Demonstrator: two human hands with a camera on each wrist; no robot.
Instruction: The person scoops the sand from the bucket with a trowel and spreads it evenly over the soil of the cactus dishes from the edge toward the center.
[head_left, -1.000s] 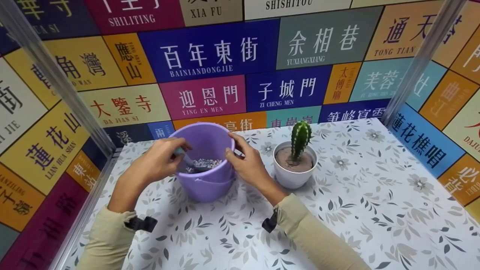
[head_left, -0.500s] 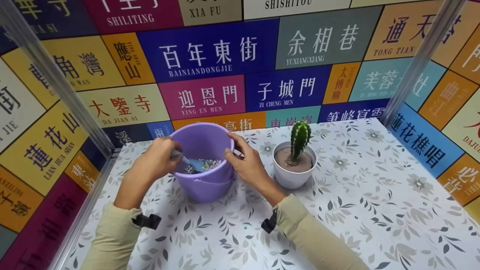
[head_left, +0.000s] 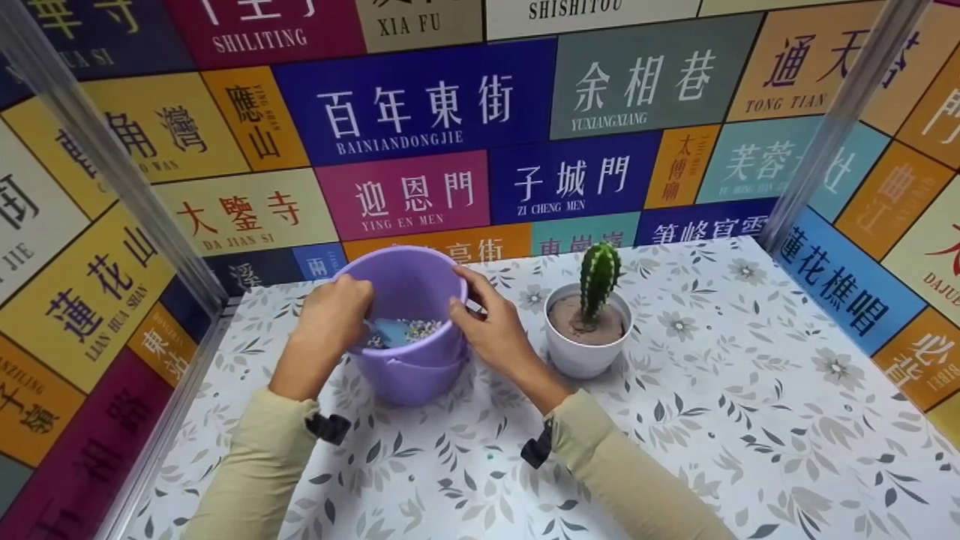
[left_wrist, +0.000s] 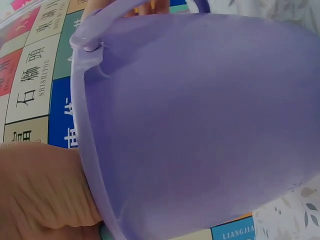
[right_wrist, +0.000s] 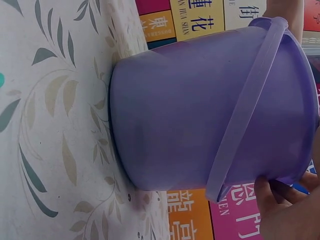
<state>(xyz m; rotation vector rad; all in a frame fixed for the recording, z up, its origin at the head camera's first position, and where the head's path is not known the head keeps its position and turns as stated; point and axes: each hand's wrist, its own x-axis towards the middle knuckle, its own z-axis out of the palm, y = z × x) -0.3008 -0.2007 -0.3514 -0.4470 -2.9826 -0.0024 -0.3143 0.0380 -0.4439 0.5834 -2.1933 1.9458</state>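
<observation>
A purple bucket [head_left: 412, 375] stands on the table with small multicoloured pebbles [head_left: 424, 328] inside. Over its left rim, my left hand [head_left: 334, 315] grips a small shovel; its blue blade [head_left: 390, 331] lies among the pebbles and the hand hides the handle. My right hand [head_left: 495, 319] holds the bucket's right rim, thumb outside and fingers over the edge. In the left wrist view the bucket wall [left_wrist: 200, 115] covers most of the frame, my left hand [left_wrist: 45, 185] at its rim. The right wrist view shows the lowered bucket handle [right_wrist: 247, 107] and my right hand [right_wrist: 285, 205] at the rim.
Right of the bucket stands a white pot [head_left: 589, 356] of brown soil holding a green cactus [head_left: 601, 277]. A leaf-patterned cover lies on the table [head_left: 720, 420]. Panels with coloured street signs [head_left: 412, 105] rise behind it and at both sides.
My left hand has moved right and lower over the bucket's rim, tipping the shovel so that its blue blade shows flatter over the pebbles. The right hand and the bucket stay nearly still.
</observation>
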